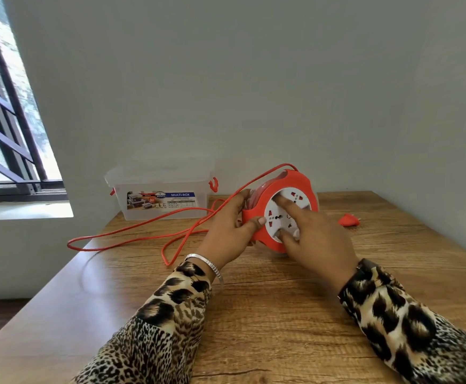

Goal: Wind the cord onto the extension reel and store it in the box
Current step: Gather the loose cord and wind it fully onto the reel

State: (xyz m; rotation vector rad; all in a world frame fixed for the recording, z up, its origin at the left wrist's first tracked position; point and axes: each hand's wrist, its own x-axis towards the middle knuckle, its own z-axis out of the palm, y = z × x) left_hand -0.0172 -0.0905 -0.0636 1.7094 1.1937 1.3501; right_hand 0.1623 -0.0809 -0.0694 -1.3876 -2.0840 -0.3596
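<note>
A red extension reel [295, 180] with a white socket face stands tilted on the wooden table [267, 314]. My left hand [227, 231] grips its left rim, thumb on the red front edge. My right hand [312, 236] lies on the white socket face, its fingers pressed into the face's recesses. A long red cord [132, 231] leaves the top of the reel and lies in loose loops across the table's left side. The red plug [349, 219] rests on the table right of the reel. A clear plastic box [159, 189], lid on, with red latches stands at the back left.
A pale wall runs behind and to the right of the table. A barred window [7, 120] is at the left. The table's left edge drops to the floor, close to the cord's farthest loop.
</note>
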